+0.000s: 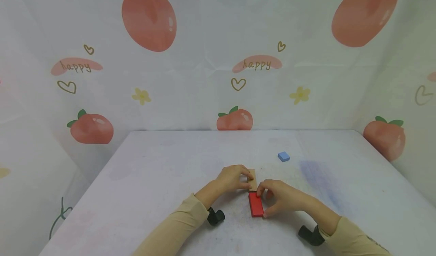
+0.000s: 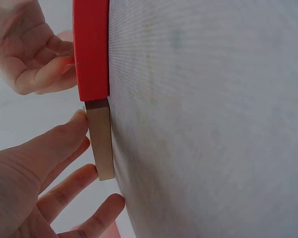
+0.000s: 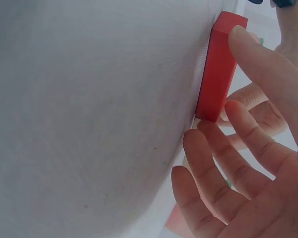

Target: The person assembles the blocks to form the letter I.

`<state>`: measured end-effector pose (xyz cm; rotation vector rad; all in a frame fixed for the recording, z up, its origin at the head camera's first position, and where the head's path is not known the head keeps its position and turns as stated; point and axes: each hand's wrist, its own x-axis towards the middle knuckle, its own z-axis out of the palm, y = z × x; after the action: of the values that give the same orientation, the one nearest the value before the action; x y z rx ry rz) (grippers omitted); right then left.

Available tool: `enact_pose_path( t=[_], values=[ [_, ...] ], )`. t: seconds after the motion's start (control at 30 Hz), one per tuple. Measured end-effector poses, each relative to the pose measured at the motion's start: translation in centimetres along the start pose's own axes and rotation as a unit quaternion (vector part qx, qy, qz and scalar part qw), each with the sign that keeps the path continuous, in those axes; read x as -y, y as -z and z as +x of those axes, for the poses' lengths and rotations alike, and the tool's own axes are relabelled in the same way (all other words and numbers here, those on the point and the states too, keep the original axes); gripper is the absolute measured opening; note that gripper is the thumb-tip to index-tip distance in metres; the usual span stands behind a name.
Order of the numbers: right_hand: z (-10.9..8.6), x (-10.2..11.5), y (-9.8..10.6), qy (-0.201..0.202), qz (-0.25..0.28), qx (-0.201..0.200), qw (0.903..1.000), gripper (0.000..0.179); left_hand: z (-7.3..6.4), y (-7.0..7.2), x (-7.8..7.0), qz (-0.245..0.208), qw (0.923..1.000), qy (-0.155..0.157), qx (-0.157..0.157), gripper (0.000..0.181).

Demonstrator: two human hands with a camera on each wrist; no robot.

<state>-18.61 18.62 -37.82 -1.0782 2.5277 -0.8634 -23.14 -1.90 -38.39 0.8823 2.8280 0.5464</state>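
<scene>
Currently both grips are occupied. Right hand (image 1: 281,195) pinches red block (image 1: 256,205) between thumb at its near end and index finger by its far end; red block lies at about 9 o'clock from that hand. Left hand (image 1: 233,178) holds tan block (image 1: 253,184) between thumb and fingertips, tan block at 3 o'clock from it. Key relation: tan block sits at 12 o'clock from red block, long axes nearly in line, roughly 12-to-6, end facing end; cannot tell whether those ends touch. Farther out, toward 2 o'clock from tan block, blue block (image 1: 284,157) rests on white table (image 1: 190,154), right hand nearer it.
</scene>
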Motion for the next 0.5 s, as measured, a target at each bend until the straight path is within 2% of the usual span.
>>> enact_pose_path(
  t=[0.5],
  values=[
    [0.30, 0.03, 0.01, -0.011, 0.000, -0.001, 0.9999, 0.041, -0.04, 0.14, -0.03, 0.004, 0.9999, -0.008, -0.007, 0.028]
  ],
)
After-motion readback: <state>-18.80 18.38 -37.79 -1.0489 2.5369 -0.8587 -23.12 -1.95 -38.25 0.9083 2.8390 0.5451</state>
